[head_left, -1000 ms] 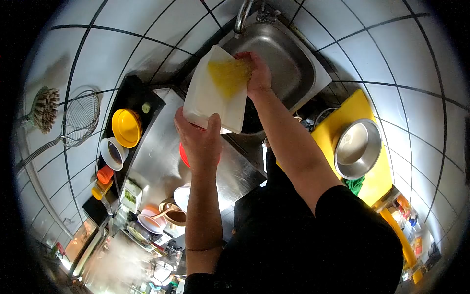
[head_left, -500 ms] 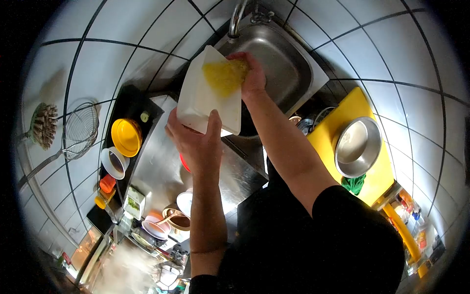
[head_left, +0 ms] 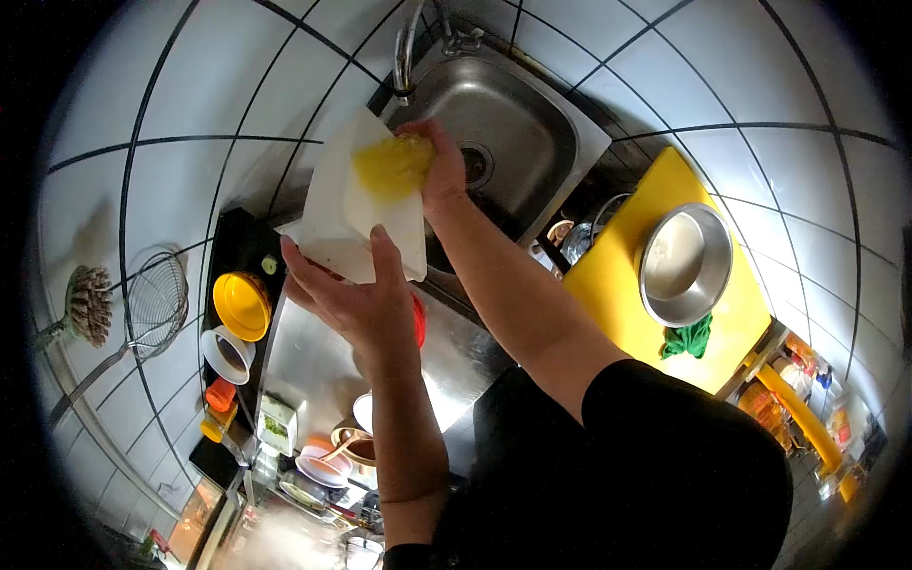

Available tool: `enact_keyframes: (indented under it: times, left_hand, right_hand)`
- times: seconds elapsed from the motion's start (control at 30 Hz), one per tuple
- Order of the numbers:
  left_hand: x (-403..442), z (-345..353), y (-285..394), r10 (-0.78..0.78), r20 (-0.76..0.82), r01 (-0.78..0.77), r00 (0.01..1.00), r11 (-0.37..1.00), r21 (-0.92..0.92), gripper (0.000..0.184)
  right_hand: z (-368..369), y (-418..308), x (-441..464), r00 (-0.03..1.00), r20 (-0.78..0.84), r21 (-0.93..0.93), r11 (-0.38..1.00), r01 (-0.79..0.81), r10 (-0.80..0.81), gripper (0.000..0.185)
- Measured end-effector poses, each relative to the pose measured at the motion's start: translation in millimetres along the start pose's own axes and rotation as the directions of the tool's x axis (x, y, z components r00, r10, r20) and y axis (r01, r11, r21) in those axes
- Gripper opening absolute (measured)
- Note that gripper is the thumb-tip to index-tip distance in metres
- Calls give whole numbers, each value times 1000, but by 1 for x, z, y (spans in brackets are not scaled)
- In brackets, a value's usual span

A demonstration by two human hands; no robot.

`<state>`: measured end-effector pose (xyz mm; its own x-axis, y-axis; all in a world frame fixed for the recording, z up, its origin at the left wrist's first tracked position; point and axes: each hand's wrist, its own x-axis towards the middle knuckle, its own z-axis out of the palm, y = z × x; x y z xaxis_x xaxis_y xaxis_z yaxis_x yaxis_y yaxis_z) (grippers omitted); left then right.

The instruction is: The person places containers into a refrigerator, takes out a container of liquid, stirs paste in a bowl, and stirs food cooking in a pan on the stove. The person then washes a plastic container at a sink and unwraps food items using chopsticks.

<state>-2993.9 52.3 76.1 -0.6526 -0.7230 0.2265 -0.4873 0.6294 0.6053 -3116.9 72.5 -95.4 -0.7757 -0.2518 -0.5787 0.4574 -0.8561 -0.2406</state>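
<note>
Left hand (head_left: 353, 309): fingers grasp the lower-left edge of one white tub (head_left: 356, 226), thumb laid along its wall. Right hand (head_left: 445, 173): fingers curl at the tub's far right side, touching one yellow mass (head_left: 388, 169), which is blurred; whether they grip it cannot be told. The tub is tilted, over the left edge of one steel sink (head_left: 541, 114). One tap (head_left: 404, 65) stands at the sink's far corner; one drain (head_left: 475, 163) shows in its floor.

Right side: one yellow board (head_left: 608, 294) carries one steel bowl (head_left: 708, 275) with pale contents. One green cloth (head_left: 688, 338) lies just beside the bowl.

Left side, along the steel desk (head_left: 309, 356): one yellow bowl (head_left: 242, 307) is uppermost; any count beneath it cannot be read. Next to it are one white bowl (head_left: 215, 355) with dark contents and one orange cup (head_left: 220, 393). One white tray (head_left: 290, 418) holds green pieces (head_left: 275, 427). Near the tray stands one brown pot (head_left: 359, 448) with one spoon (head_left: 337, 449) across it, beside one pink bowl (head_left: 323, 469).

Wall, left: one strainer (head_left: 157, 302), one brush (head_left: 87, 306).
</note>
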Motion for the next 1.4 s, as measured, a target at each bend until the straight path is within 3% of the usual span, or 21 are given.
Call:
enact_keyframes:
  times: [0.03,0.13,0.23,0.43,0.53,0.63,0.93,1.03,1.4]
  left_hand:
    - [-1,2,0,10,-36,-10,999,1000,-14,86]
    - [-2,7,-6,225,-22,-217,974,956,196,87]
    - [0,5,-16,231,-36,-222,972,962,161,81]
    - [11,1,-12,429,-50,-406,902,881,244,79]
    - [13,3,-11,444,-56,-424,894,880,214,78]
    - [15,4,-12,437,-73,-413,897,885,214,78]
    - [13,5,-5,431,-53,-412,901,887,208,76]
    - [13,4,-5,511,-42,-489,858,840,233,76]
    - [11,2,-7,584,-19,-568,812,797,207,76]
  right_hand:
    - [3,1,-2,1000,-11,-29,1000,4,-4,31]
    - [3,8,0,999,-35,-22,1000,2,-3,33]
    - [14,0,-9,998,-47,50,998,-43,45,35]
    - [2,8,4,991,122,339,936,-95,57,36]
    - [0,12,6,994,90,300,950,-85,61,35]
    - [4,7,0,986,120,378,912,-157,120,34]
    - [-1,11,6,986,111,447,880,-161,124,32]
    - [-3,8,6,981,132,505,841,-192,145,32]
    - [-15,14,9,972,179,577,784,-230,153,28]
